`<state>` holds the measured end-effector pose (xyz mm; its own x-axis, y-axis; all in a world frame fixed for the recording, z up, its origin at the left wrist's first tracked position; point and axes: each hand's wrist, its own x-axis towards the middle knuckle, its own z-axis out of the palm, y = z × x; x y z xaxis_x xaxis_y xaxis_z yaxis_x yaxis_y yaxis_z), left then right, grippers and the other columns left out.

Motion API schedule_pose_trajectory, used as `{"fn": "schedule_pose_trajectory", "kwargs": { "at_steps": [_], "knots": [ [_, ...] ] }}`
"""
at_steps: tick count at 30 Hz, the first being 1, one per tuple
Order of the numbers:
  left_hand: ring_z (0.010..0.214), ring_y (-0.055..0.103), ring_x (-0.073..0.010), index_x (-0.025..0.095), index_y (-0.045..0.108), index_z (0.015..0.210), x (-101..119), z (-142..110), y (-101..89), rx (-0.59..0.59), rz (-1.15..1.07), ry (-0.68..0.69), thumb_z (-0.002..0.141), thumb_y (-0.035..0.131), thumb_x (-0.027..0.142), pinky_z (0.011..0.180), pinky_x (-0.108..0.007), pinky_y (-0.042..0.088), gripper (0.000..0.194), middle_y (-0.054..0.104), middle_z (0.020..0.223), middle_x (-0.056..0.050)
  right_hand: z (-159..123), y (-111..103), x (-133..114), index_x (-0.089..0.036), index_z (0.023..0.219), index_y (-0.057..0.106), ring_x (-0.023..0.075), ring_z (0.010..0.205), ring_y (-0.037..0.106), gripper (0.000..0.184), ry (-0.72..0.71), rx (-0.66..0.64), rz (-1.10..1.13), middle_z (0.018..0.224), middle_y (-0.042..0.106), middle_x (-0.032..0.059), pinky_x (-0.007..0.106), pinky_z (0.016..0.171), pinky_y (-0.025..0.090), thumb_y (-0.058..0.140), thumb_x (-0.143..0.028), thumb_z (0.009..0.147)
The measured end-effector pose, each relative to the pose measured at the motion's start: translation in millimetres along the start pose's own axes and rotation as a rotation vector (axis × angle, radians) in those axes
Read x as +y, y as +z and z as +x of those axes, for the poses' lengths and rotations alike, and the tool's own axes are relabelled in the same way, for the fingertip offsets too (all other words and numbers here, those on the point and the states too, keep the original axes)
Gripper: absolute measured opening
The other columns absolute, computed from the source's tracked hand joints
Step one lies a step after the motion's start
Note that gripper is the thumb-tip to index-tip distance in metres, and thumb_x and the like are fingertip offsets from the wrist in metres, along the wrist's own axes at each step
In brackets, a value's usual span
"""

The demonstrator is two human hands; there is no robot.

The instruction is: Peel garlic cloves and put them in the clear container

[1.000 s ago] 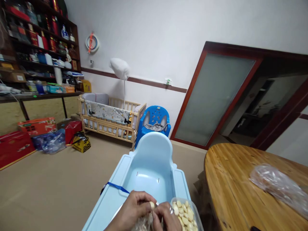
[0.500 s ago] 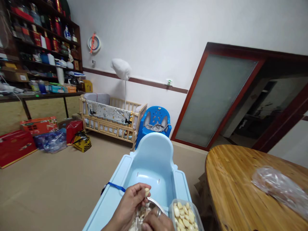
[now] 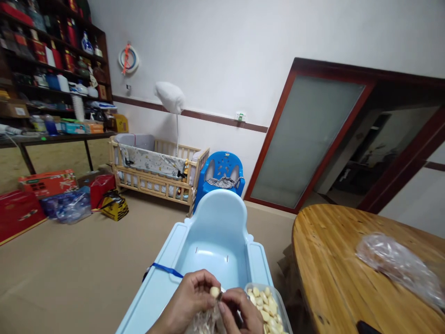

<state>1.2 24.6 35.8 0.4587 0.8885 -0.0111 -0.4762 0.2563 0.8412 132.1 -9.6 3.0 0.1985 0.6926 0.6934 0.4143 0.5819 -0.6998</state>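
Note:
A pale garlic clove (image 3: 214, 292) is pinched between the thumb and fingers of my left hand (image 3: 189, 297). Close against it, my right hand (image 3: 245, 311) has its fingers closed at the clove's end. A small dark bit (image 3: 219, 296) shows at those fingertips; whether it is a blade tip or skin I cannot make out. Papery garlic skins (image 3: 204, 322) lie below both hands, and the metal bowl around them is mostly hidden. Just right of my right hand, a clear plastic container (image 3: 284, 306) holds many peeled garlic cloves (image 3: 266, 304).
The light blue child's chair (image 3: 220, 218) is directly ahead, with a blue strap (image 3: 167, 269) on its left arm. To the right stands a wooden table (image 3: 327, 260) bearing a plastic bag (image 3: 396, 264). A blue chair (image 3: 222, 169) and wooden crib (image 3: 156, 174) are farther back.
My right hand has risen from the bowl to meet the clove in my left hand. The hands now cover most of the bowl. The view has shifted slightly right.

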Motion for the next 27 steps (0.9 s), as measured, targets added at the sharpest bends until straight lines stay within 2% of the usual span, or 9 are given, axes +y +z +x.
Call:
{"fn": "schedule_pose_trajectory", "kwargs": {
  "at_steps": [5,14,23,27],
  "knots": [
    [0.06,0.054,-0.012,0.012,0.069,0.069,-5,0,-2.2,-0.063,0.022,0.019,0.05,0.081,0.011,0.059,-0.021,0.037,0.023,0.066,0.063,0.0,2,-2,-2,-0.023,0.069,0.063,0.0125,0.048,0.053,0.014,-0.019,0.003,0.032,0.057,0.06,-0.0015,0.022,0.046,0.04,0.058,-0.03,0.08],
    [0.064,0.056,-0.0144,0.013,0.071,0.065,-7,1,-4.3,-0.035,0.149,-0.017,0.044,0.07,-0.005,0.06,-0.022,0.037,0.028,0.068,0.065,0.001,-1,-10,11,-0.022,0.064,0.061,0.0122,0.046,0.051,0.023,-0.052,-0.086,0.021,0.054,0.056,-0.0024,0.023,0.045,0.035,0.054,-0.034,0.082],
    [0.06,0.055,-0.0134,0.014,0.068,0.061,-10,2,-3.9,0.017,0.164,0.0,0.041,0.072,-0.005,0.057,-0.021,0.037,0.028,0.067,0.059,0.003,-5,-6,9,-0.022,0.06,0.05,0.0116,0.044,0.041,0.031,0.092,-0.141,-0.002,0.051,0.046,-0.0051,0.024,0.043,0.028,0.047,-0.042,0.084],
    [0.056,0.055,-0.0122,0.014,0.068,0.061,-6,2,1.1,0.051,0.143,-0.055,0.038,0.071,-0.008,0.054,-0.02,0.037,0.031,0.066,0.055,0.004,-6,-6,9,-0.023,0.061,0.048,0.0122,0.045,0.04,0.031,0.161,-0.141,0.038,0.053,0.046,-0.0051,0.024,0.045,0.029,0.046,-0.043,0.084]
  ]
}}
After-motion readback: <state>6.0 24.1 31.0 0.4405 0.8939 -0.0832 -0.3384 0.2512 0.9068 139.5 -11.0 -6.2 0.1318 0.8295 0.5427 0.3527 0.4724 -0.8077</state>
